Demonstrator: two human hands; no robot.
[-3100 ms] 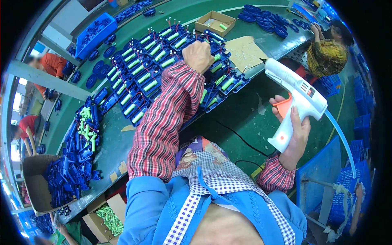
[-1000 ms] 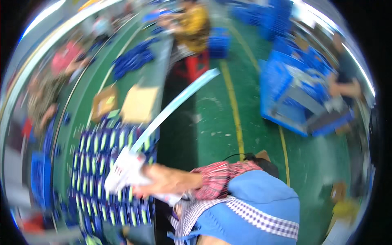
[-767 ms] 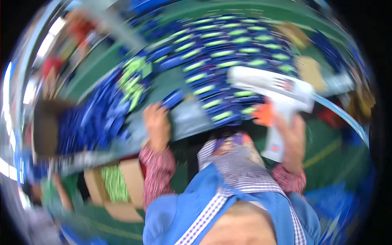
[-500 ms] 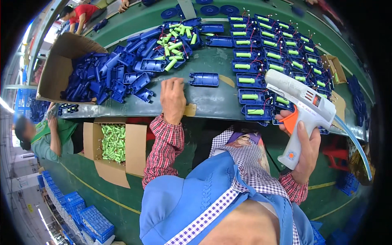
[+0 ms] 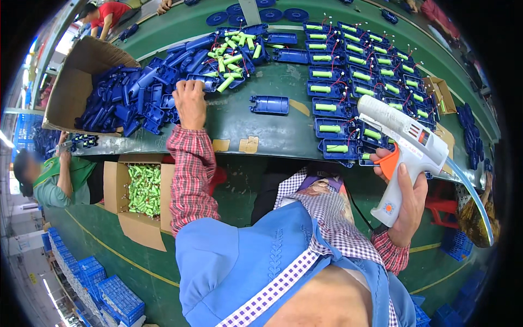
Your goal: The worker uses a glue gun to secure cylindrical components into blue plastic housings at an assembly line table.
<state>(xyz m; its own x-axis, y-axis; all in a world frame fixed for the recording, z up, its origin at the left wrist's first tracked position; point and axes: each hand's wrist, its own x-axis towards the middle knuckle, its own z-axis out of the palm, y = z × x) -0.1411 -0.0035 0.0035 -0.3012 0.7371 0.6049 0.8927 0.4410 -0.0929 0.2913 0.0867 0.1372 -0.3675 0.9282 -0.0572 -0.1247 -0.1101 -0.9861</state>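
Observation:
My left hand [image 5: 189,106] rests at the right side of a heap of blue plastic shells [image 5: 158,95], its fingers curled over the end of one shell [image 5: 205,82]. The fingertips are hidden. My right hand [image 5: 409,201] grips a white hot glue gun [image 5: 406,144] with an orange trigger [image 5: 388,162]. Its nozzle points up and left, and a long pale-blue rod or tube [image 5: 473,188] bends down from its back. A lone open shell [image 5: 269,104] lies between my hands. Rows of shells with green battery cells [image 5: 325,107] and thin wires stand under and beyond the gun.
Loose green cells [image 5: 231,60] lie atop the heap, beside a tipped cardboard box [image 5: 81,71]. Below the bench edge, another carton [image 5: 140,220] holds many green cells. A small box [image 5: 442,95] stands far right. A co-worker in green [image 5: 65,180] sits at left.
My left hand has moved left and away from me, from beside the lone shell onto the heap. My right hand keeps the glue gun in nearly the same place.

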